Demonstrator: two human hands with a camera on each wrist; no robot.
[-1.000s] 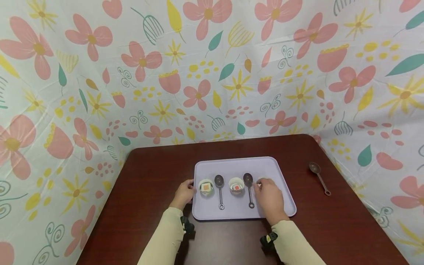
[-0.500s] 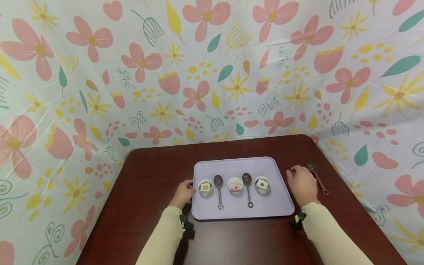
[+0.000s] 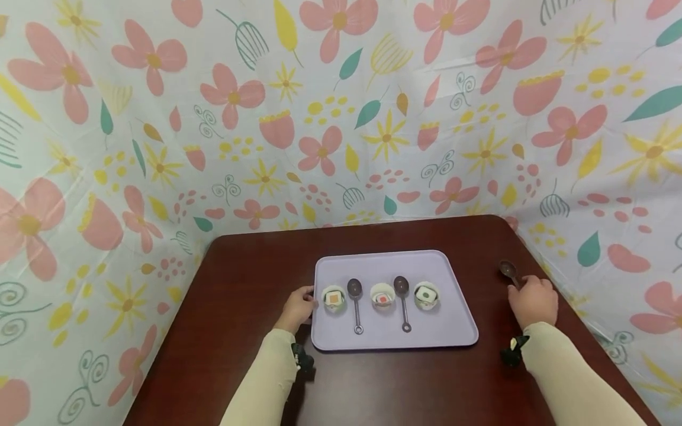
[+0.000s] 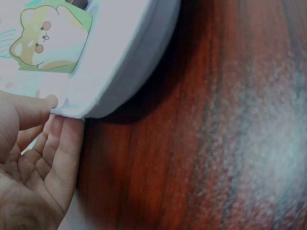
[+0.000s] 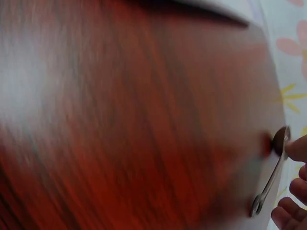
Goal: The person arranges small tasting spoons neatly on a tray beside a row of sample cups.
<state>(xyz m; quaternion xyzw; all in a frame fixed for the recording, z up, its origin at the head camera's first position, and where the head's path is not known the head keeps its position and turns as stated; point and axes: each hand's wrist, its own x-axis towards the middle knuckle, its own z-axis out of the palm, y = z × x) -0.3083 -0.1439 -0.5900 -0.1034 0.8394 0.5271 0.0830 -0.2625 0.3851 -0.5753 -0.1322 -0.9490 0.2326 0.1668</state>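
Near the table's right edge, my right hand [image 3: 534, 303] pinches a dark brown spoon [image 3: 508, 269] by its handle. The hand covers much of that handle in the head view. In the right wrist view the thumb [image 5: 298, 148] meets the spoon [image 5: 272, 179] close to its bowl. My left hand [image 3: 296, 307] grips the left rim of a pale lilac tray [image 3: 367, 342], thumb above and fingers below. On the tray stand a left cup [image 3: 334, 299], a middle cup [image 3: 382, 296] and a right cup [image 3: 427, 295], with two more brown spoons lying between them.
The dark red-brown wooden table [image 3: 256, 266] reaches back to a flowered cloth [image 3: 341, 118] hung behind and along the sides. On the tray, the left spoon [image 3: 356, 305] and the right spoon [image 3: 403, 302] have their bowls pointing away.
My right hand has left the right-hand cup, moved right off the tray and taken hold of the lone spoon. The left hand stays at the tray rim.
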